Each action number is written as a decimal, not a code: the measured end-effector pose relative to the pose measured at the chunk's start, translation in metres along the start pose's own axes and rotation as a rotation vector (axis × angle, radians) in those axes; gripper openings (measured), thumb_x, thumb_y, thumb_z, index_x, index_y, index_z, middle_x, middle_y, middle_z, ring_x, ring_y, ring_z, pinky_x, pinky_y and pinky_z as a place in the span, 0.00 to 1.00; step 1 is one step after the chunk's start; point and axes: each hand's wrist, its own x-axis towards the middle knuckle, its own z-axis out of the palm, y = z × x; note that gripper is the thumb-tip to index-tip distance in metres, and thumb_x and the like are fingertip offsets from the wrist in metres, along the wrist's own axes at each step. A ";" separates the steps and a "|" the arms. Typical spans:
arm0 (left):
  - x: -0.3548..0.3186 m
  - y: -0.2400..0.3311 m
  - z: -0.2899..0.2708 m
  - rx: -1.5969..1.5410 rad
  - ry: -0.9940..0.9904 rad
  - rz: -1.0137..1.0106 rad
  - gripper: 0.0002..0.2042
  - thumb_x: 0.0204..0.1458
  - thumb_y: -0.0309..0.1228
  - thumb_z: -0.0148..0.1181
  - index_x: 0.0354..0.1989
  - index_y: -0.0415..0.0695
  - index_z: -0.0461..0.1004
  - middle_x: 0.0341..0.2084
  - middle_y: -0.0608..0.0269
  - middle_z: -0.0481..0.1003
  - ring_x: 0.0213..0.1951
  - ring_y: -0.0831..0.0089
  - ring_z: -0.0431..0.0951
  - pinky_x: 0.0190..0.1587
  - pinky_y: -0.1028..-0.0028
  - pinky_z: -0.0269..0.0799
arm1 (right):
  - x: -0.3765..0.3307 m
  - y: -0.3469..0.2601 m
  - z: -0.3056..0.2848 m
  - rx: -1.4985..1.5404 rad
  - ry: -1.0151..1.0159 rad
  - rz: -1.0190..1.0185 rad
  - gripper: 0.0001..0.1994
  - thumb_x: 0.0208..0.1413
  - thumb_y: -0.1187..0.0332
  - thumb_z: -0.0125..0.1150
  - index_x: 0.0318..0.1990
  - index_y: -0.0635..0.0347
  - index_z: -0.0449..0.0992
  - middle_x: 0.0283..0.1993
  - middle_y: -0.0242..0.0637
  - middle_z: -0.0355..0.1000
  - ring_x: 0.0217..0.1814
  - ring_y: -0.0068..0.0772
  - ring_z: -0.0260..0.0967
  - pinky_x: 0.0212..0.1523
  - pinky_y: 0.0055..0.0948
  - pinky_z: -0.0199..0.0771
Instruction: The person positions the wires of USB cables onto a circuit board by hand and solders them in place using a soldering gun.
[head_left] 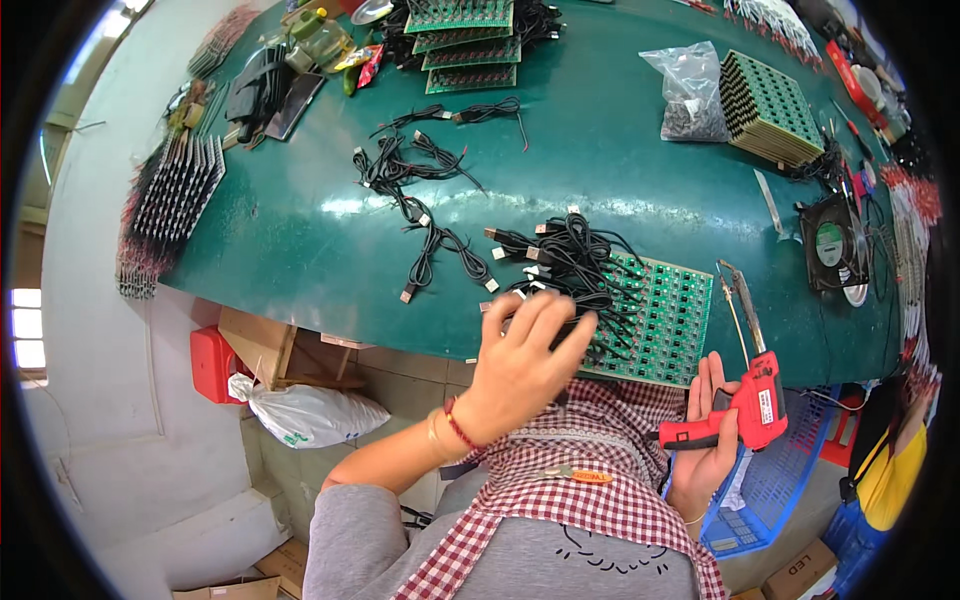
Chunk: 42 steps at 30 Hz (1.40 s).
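Note:
My left hand (525, 362) reaches over the near edge of the green table (300, 240), its fingers spread on a tangle of black cables with plugs (570, 262). The tangle lies partly on a green circuit board panel (665, 320). Whether the fingers grip a cable I cannot tell. My right hand (706, 440) holds a red soldering gun (750, 405) by its grip, with the metal tip (738, 295) pointing up beside the panel's right edge.
More loose black cables (420, 190) lie mid-table. Stacks of green boards (770, 105) and a clear bag of small parts (690, 90) sit far right; a small black fan (832, 245) at right. More boards (465, 45) are at the back. A blue basket (775, 480) stands beside my lap.

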 end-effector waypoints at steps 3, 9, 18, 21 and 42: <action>-0.001 -0.013 0.009 0.122 -0.116 0.057 0.31 0.41 0.38 0.64 0.57 0.48 0.65 0.60 0.61 0.61 0.64 0.61 0.57 0.63 0.44 0.40 | 0.007 -0.001 0.005 0.005 -0.007 -0.025 0.14 0.64 0.63 0.43 0.52 0.62 0.59 0.66 0.64 0.47 0.71 0.52 0.44 0.70 0.42 0.44; 0.015 -0.025 -0.024 -0.225 -0.407 0.058 0.37 0.38 0.44 0.66 0.61 0.51 0.61 0.62 0.61 0.59 0.65 0.61 0.54 0.63 0.40 0.37 | 0.025 -0.006 0.005 -0.110 0.025 0.005 0.15 0.64 0.63 0.45 0.53 0.64 0.61 0.63 0.60 0.55 0.69 0.50 0.51 0.69 0.40 0.49; 0.148 -0.195 0.057 0.116 0.087 0.170 0.14 0.43 0.23 0.59 0.39 0.50 0.74 0.49 0.65 0.68 0.55 0.62 0.63 0.53 0.61 0.61 | 0.057 -0.014 0.000 -0.028 -0.006 0.100 0.16 0.62 0.63 0.50 0.52 0.63 0.63 0.60 0.58 0.59 0.63 0.49 0.59 0.64 0.39 0.58; 0.167 -0.223 0.062 0.095 -0.105 0.104 0.11 0.42 0.28 0.63 0.36 0.52 0.75 0.51 0.66 0.66 0.58 0.62 0.59 0.56 0.56 0.56 | 0.052 -0.017 0.001 -0.016 -0.004 0.094 0.16 0.63 0.63 0.48 0.52 0.62 0.62 0.61 0.58 0.58 0.64 0.48 0.59 0.63 0.39 0.60; 0.024 0.046 0.013 -1.268 -0.403 -0.500 0.04 0.52 0.21 0.52 0.29 0.38 0.63 0.16 0.74 0.65 0.19 0.91 0.59 0.19 0.84 0.53 | 0.030 -0.015 0.055 -0.501 -0.152 0.128 0.21 0.48 0.80 0.60 0.51 0.63 0.65 0.36 0.35 0.70 0.37 0.23 0.68 0.35 0.21 0.69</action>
